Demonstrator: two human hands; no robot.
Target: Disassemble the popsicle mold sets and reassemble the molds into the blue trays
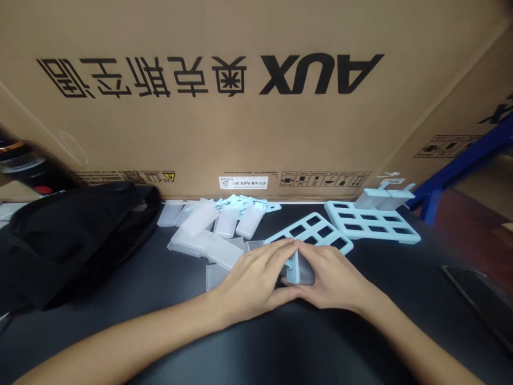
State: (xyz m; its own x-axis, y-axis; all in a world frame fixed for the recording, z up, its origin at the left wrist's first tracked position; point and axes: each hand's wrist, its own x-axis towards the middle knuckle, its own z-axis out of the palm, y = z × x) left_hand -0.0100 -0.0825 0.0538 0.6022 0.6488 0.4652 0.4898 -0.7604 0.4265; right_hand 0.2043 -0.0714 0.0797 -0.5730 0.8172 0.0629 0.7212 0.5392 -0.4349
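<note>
Between my hands is an ice pop mould [306,271], a translucent cup with a light blue lid [294,269] on its left end. My left hand [256,275] closes over the lid side, and its fingers hide most of the lid's handle. My right hand [331,275] wraps the cup from the right. The fingertips and thumbs of both hands meet around it. Just behind them lies a light blue mould rack [315,229] with rectangular openings. Several loose translucent cups [194,243] are piled to the left, near a heap of light blue lids [240,203].
A second blue rack [372,224] at the right carries two lidded moulds [385,198]. A large cardboard box [240,133] stands along the back. Black cloth [80,240] lies at left, a phone-like dark slab [476,299] at the right edge, beside a blue metal frame [430,206].
</note>
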